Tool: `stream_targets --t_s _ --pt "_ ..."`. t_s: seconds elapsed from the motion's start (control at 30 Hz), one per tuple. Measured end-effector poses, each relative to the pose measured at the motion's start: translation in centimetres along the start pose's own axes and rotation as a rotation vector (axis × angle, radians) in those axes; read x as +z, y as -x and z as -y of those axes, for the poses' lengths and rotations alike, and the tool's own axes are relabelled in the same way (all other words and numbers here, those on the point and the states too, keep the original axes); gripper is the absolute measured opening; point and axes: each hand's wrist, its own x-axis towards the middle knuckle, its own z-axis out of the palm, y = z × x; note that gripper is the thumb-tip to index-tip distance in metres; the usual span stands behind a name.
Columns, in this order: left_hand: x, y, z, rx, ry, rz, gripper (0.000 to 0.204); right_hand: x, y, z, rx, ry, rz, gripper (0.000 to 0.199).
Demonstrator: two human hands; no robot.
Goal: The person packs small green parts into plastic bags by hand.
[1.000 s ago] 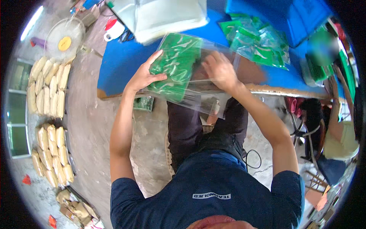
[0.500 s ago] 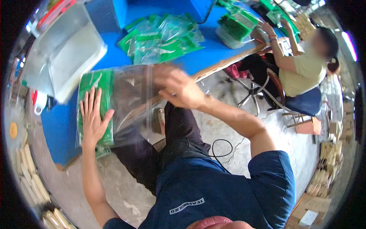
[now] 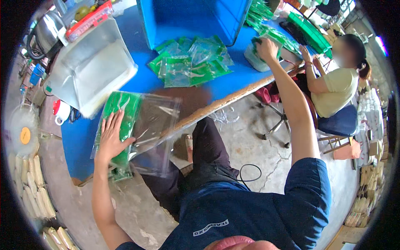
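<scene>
a heap of flat green-and-clear packets [image 3: 191, 62] lies on the blue tabletop [image 3: 75, 146]. left of the heap and nearer the person is a large clear zip-seal bag [image 3: 160, 118]; its left part is filled with a flat green stack [image 3: 130, 104], while its right part is see-through and slack, reaching past the front edge above the person's leg [image 3: 162, 183].

the left hand [image 3: 111, 141] lies palm down on the filled part of the bag, fingers extended and thumb held away from them, laid flat rather than curled round it. the two hands are well apart: the right hand [image 3: 267, 48] is stretched out to the right of the heap, over a translucent tub [image 3: 253, 58], its fingers bent downward. the fingertips are hidden, so i cannot tell whether they have closed on anything.

just beyond the heap stands a blue bin [image 3: 191, 21]. left of the heap is a grey-white bin [image 3: 100, 62], and farther left are a steel kettle [image 3: 46, 33] and a red-and-white mug [image 3: 62, 111]. to the right of the heap, past the tub, a seated co-worker [image 3: 333, 91] in a pale yellow top has both hands raised near a green tray [image 3: 310, 35].
</scene>
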Motion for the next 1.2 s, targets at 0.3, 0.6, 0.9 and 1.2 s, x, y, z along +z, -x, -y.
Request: stream_targets --t_s 0.3,0.6,0.9,1.2 --pt "-4.0 -0.2 -4.6 0.014 0.631 -0.604 0.121 -10.0 6.4 8.4 -0.232 -0.757 -0.116 0.032" --pt "3.6 -5.7 -9.7 0.216 1.48 -0.386 0.116 -2.5 22.0 27.4 -0.254 -1.863 0.992 0.033" --pt "6.3 -5.7 -6.7 0.119 1.178 -0.306 0.093 -2.8 23.0 27.6 -0.564 -1.239 0.819 0.109" --pt "5.1 -5.5 -8.8 0.059 1.306 -0.19 0.081 -0.2 23.2 26.9 -0.649 -1.215 0.811 0.111"
